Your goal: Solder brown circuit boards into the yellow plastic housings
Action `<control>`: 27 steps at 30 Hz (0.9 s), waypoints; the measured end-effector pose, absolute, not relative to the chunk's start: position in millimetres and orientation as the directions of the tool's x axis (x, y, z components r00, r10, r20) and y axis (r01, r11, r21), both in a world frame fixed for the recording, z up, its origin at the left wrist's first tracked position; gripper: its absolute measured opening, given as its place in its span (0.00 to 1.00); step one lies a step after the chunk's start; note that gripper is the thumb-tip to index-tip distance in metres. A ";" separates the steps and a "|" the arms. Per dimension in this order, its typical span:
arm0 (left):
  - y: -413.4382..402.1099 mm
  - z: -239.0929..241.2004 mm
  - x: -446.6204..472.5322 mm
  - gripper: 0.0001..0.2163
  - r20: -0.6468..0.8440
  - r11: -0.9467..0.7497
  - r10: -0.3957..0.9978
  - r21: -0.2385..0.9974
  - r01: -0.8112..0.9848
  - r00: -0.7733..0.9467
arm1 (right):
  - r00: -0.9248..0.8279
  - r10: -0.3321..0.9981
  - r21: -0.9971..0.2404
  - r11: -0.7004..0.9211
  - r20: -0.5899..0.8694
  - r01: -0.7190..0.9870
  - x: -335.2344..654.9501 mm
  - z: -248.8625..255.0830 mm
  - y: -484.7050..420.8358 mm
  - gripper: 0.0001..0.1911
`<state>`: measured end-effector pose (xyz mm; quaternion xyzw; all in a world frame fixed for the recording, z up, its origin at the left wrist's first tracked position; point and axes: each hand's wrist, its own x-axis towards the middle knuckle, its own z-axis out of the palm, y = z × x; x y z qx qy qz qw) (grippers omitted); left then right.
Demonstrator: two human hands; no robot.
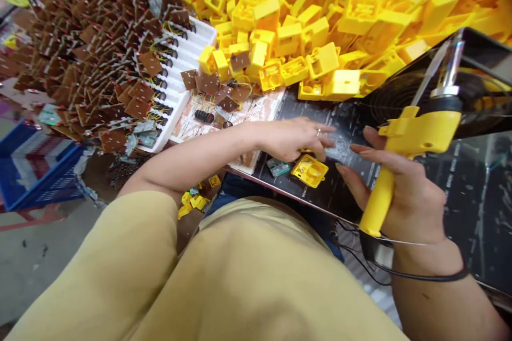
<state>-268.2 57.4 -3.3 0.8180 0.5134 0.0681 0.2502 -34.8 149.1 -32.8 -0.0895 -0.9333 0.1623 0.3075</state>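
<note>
My right hand (404, 192) is wrapped round the yellow handle of a soldering gun (416, 133), its metal tip pointing up and to the right; the index finger stretches out along the gun. My left hand (298, 138) lies palm down on the dark work board (460, 197), fingers curled over a small yellow part that is mostly hidden. Just in front of it lie a yellow plastic housing (309, 170) and a small green circuit board (279, 167).
A big heap of yellow plastic housings (340, 10) fills the far side. A pile of brown circuit boards (92, 58) spreads at the left over a white tray (188, 64). A blue crate (36, 165) stands at lower left. The gun's black cable (400, 272) loops near my wrist.
</note>
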 end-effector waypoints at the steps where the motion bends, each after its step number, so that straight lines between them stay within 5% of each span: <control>1: 49.9 -4.9 -269.3 0.29 -0.099 -0.352 0.877 0.535 0.768 0.470 | -0.806 0.246 -0.342 0.938 0.538 0.058 -35.4 -33.2 152.2 0.28; 3: 30.0 -5.6 -275.9 0.28 0.017 -0.263 0.951 0.570 0.779 0.308 | -0.826 0.173 -0.300 0.954 0.537 0.005 -39.5 -33.7 158.7 0.28; 5: 10.0 -3.7 -292.2 0.24 0.130 -0.041 0.991 0.516 0.855 -0.031 | -0.844 0.111 -0.273 0.961 0.525 -0.044 -48.4 -32.7 164.1 0.25; 8: -4.2 -3.8 -329.6 0.15 0.287 0.224 0.886 0.423 0.878 -0.364 | -0.874 0.023 -0.258 0.959 0.486 -0.118 -69.3 -29.8 167.4 0.19; 12: 7.1 -18.7 -363.2 0.13 0.346 0.231 0.876 0.309 0.923 -0.335 | -0.907 -0.035 -0.236 0.961 0.420 -0.146 -93.4 -30.1 165.1 0.15; 17: 16.0 -15.3 -363.6 0.09 0.298 0.290 0.892 0.196 0.937 -0.339 | -0.889 0.071 -0.177 0.984 0.452 -0.012 -93.3 -36.7 167.2 0.18; 20: 14.4 6.7 -365.9 0.11 0.315 0.286 0.843 0.424 0.859 -0.436 | -0.872 0.094 -0.156 0.988 0.480 0.021 -87.8 -38.3 168.0 0.18; 23: 20.0 23.5 -364.0 0.18 0.307 0.053 0.834 0.783 0.620 -0.458 | -0.843 0.096 -0.175 0.985 0.530 0.002 -87.0 -31.6 162.5 0.16; 27: 35.0 21.4 -338.8 0.23 0.173 -0.035 0.942 0.903 0.428 -0.288 | -0.775 0.197 -0.265 0.963 0.600 0.039 -93.9 -11.6 148.6 0.21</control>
